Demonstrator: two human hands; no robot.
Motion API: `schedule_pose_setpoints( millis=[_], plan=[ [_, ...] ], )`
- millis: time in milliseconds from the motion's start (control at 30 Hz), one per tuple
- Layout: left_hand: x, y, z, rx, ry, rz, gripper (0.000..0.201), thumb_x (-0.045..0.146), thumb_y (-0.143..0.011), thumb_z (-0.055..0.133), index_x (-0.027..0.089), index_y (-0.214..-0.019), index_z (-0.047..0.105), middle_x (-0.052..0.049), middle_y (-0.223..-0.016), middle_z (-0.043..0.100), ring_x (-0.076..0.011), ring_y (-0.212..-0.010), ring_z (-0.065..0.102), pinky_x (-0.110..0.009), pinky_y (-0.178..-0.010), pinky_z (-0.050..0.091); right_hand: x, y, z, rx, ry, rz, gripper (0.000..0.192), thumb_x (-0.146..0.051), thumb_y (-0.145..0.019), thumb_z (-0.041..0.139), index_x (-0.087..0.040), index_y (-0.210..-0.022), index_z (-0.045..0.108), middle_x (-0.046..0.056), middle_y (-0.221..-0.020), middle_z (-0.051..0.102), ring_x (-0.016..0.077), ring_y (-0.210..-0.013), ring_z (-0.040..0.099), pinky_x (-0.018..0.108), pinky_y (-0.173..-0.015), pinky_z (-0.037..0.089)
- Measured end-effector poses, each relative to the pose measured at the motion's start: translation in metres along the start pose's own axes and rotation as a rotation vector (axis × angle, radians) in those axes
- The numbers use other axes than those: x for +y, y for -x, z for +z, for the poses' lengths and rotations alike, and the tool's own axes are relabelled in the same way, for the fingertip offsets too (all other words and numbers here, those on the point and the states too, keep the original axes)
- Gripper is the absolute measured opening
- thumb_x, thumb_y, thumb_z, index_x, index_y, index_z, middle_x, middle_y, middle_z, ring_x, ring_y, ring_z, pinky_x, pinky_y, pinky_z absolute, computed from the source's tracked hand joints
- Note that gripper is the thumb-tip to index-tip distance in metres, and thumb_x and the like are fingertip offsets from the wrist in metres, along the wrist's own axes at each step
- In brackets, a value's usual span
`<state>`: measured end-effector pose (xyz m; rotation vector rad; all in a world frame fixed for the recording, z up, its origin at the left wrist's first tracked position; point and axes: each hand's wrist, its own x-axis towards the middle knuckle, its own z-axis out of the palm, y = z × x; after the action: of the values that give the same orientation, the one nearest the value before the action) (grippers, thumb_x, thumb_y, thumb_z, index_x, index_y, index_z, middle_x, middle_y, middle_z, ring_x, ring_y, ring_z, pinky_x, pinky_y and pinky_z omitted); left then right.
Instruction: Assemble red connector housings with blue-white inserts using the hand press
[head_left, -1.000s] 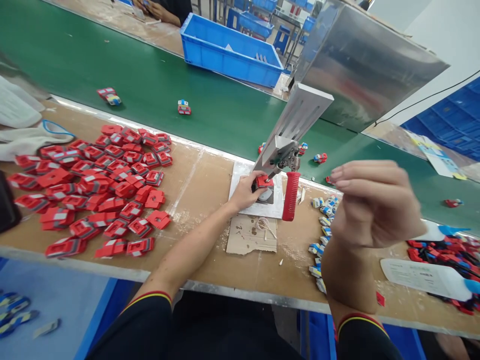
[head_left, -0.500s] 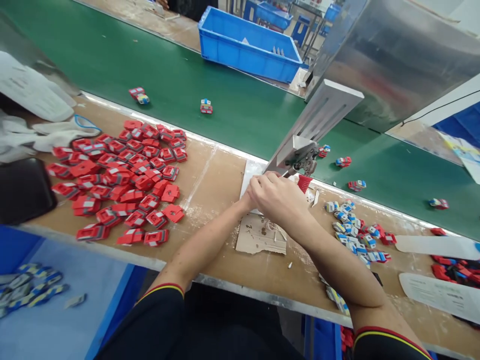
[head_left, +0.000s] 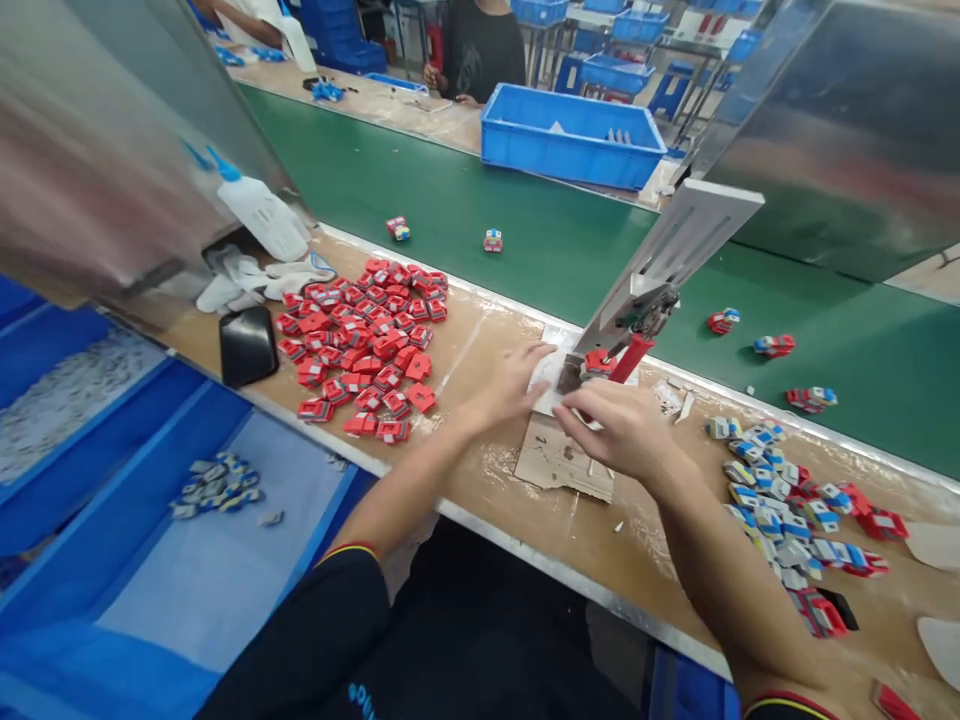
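My left hand (head_left: pixel 510 388) is open at the left side of the press's white base plate (head_left: pixel 550 368), fingers apart and nothing in them. On the right, my right hand (head_left: pixel 619 425) is half curled just in front of the press, thumb and fingers apart, with no object visible between them. A red toy-car part (head_left: pixel 598 362) sits at the foot of the metal hand press (head_left: pixel 652 285), just beyond my right fingers. The press's red lever grip (head_left: pixel 634 357) slants beside that part; neither hand is around it. A cardboard piece (head_left: pixel 566 462) lies under the plate.
Red car parts (head_left: pixel 367 340) are heaped left, beside a black tray-like object (head_left: pixel 248 345) and a glue bottle (head_left: pixel 262 215). Blue-and-white car pieces (head_left: pixel 772 490) lie right. Several assembled cars sit on the green belt (head_left: pixel 570 240). A blue crate (head_left: pixel 570 150) and a person (head_left: pixel 484 50) are beyond.
My hands, stacked together on the press before, have come apart, the left to the left and the right to the front. The red part and lever grip now show. My view has swung left.
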<state>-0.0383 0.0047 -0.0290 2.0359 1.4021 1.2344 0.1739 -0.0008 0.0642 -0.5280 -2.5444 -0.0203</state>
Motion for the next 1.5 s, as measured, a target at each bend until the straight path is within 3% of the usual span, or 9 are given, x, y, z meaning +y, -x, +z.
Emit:
schedule_pose_setpoints(
  millis=[167,267,600,767,933,1100,1267,1333,1500],
  plan=[
    [-0.029,0.068,-0.115,-0.322,-0.531,-0.085,0.054,0.004,-0.077,0.054,0.024,-0.124,0.072,-0.012,-0.139,0.071,-0.0374,-0.139,0.058,-0.060,-0.115,0.038,0.007,0.064,-0.037,0.449,-0.202,0.372,0.022,-0.022,-0.093,0.069,-0.023,-0.071,0.066,-0.006,-0.054,0.060,0.0092,-0.043,0.047,0.025,-0.045,0.035],
    [-0.040,0.085,-0.145,-0.466,-0.727,-0.080,0.046,0.006,-0.083,0.050,0.025,-0.117,0.074,-0.009,-0.146,0.069,-0.0393,-0.147,0.050,-0.064,-0.115,0.036,0.022,0.093,-0.023,0.539,-0.160,0.643,0.027,-0.031,-0.091,0.068,-0.023,-0.065,0.063,-0.006,-0.048,0.052,0.0101,-0.041,0.042,0.026,-0.043,0.031],
    [-0.050,0.086,-0.139,-0.593,-0.747,0.055,0.040,0.020,-0.083,0.048,0.028,-0.110,0.077,-0.009,-0.127,0.080,-0.0388,-0.131,0.066,-0.062,-0.109,0.039,0.027,0.125,0.015,-0.217,-0.310,0.691,0.024,-0.042,-0.093,0.069,-0.020,-0.103,0.073,0.003,-0.084,0.073,0.0154,-0.071,0.062,0.028,-0.067,0.042],
    [-0.047,0.086,-0.144,-0.660,-0.760,0.079,0.043,0.024,-0.080,0.051,0.030,-0.114,0.077,-0.010,-0.123,0.080,-0.0389,-0.129,0.066,-0.060,-0.109,0.040,0.024,0.125,0.027,-0.267,-0.239,0.623,0.010,-0.027,-0.097,0.065,-0.022,-0.099,0.074,0.003,-0.095,0.076,0.0168,-0.082,0.068,0.028,-0.069,0.043],
    [-0.038,0.078,-0.144,-0.737,-0.747,0.056,0.035,0.025,-0.094,0.050,0.028,-0.114,0.078,-0.011,-0.113,0.078,-0.0295,-0.103,0.072,-0.046,-0.096,0.050,0.023,0.123,0.045,-0.019,-0.071,0.469,0.016,-0.024,-0.101,0.063,-0.022,-0.090,0.074,0.002,-0.088,0.077,0.0178,-0.082,0.071,0.027,-0.065,0.047],
    [-0.031,0.086,-0.132,-0.665,-0.608,0.022,0.035,0.012,-0.098,0.049,0.025,-0.112,0.078,-0.012,-0.118,0.070,-0.0219,-0.100,0.069,-0.034,-0.089,0.054,0.023,0.117,0.062,0.195,-0.055,0.321,0.010,-0.021,-0.098,0.069,-0.023,-0.090,0.074,0.000,-0.083,0.079,0.0184,-0.078,0.069,0.029,-0.068,0.053],
    [-0.011,0.086,-0.075,-0.094,0.092,-0.141,0.018,0.032,-0.099,0.066,0.023,-0.110,0.077,-0.012,-0.119,0.069,-0.0205,-0.106,0.069,-0.033,-0.091,0.058,0.018,0.114,0.065,0.170,-0.160,0.383,0.013,-0.019,-0.098,0.067,-0.024,-0.089,0.074,0.001,-0.079,0.079,0.0192,-0.077,0.071,0.030,-0.066,0.055],
    [0.000,0.071,-0.043,0.093,0.526,-0.338,0.027,0.044,-0.095,0.072,0.023,-0.112,0.074,-0.009,-0.109,0.072,-0.0167,-0.090,0.069,-0.026,-0.072,0.056,0.017,0.115,0.064,0.142,-0.196,0.418,0.013,-0.019,-0.098,0.066,-0.025,-0.089,0.074,0.002,-0.080,0.079,0.0202,-0.078,0.072,0.030,-0.065,0.056],
    [0.018,0.018,0.016,0.005,1.175,-0.658,0.047,0.047,-0.074,0.093,0.021,-0.108,0.074,-0.005,-0.101,0.075,-0.0113,-0.081,0.068,-0.020,-0.069,0.055,0.019,0.115,0.063,0.114,-0.272,0.488,0.012,-0.021,-0.096,0.068,-0.026,-0.088,0.074,0.003,-0.082,0.079,0.0220,-0.079,0.072,0.032,-0.067,0.056]
  ],
)
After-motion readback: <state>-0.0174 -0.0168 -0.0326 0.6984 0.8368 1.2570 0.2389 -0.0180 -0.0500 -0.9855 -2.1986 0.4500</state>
